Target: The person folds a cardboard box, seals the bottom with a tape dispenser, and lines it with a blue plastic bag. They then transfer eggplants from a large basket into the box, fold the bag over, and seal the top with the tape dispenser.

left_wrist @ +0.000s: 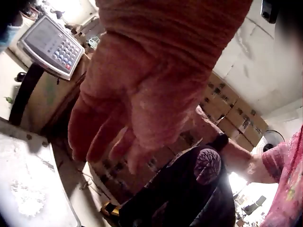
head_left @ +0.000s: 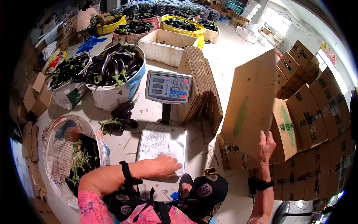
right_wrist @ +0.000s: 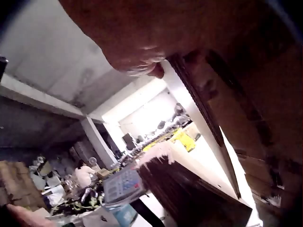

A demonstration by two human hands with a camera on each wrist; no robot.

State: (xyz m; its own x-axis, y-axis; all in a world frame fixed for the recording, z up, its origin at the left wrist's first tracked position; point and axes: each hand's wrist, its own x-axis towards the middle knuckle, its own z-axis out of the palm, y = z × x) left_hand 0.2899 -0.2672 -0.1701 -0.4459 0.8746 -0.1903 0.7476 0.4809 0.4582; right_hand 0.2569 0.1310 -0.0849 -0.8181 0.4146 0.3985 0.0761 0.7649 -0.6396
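Note:
In the head view my right hand (head_left: 267, 146) grips the edge of a flat cardboard carton (head_left: 255, 97), which stands tilted upright in front of the printed boxes. The right wrist view shows the fingers (right_wrist: 142, 70) at the top of its dark edge. My left hand (head_left: 165, 166) hangs over the near part of the weighing scale's platform (head_left: 158, 140), fingers loosely bent and holding nothing. In the left wrist view that hand (left_wrist: 137, 90) is beside the platform (left_wrist: 33, 179). The scale's display with keypad (head_left: 168, 86) stands on a post behind the platform.
A stack of folded cardboard (head_left: 201, 82) leans right of the scale. Printed cartons (head_left: 313, 112) are piled at the right. Sacks of eggplants (head_left: 115, 67) stand at the left, with loose eggplants (head_left: 121, 121) on the floor. A foam box (head_left: 164, 48) and another person (head_left: 87, 18) are further back.

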